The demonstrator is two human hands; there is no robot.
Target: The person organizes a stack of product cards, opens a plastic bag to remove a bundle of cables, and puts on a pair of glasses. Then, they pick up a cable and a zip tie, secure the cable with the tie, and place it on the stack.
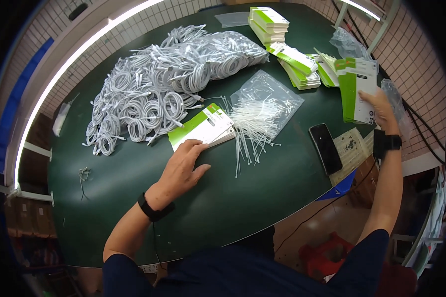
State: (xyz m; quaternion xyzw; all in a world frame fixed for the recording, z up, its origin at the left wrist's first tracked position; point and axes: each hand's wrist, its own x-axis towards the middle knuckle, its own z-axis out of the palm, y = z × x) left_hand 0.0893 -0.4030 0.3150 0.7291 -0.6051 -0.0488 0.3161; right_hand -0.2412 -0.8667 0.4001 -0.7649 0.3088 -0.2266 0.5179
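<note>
My left hand rests its fingertips on the near edge of a small stack of green-and-white packaging cards. Its thumb stands apart from the fingers, and nothing is gripped in it. Out at the right side of the table, my right hand grips several green-and-white cards, slightly fanned. Just right of the small stack, white cable ties spill from a clear plastic bag. A large heap of coiled white cables lies beyond my left hand.
Stacks of the same cards stand at the back right, with looser cards in front. A black phone lies near the right edge, beside a beige mat. A twisted wire piece sits on the dark green table.
</note>
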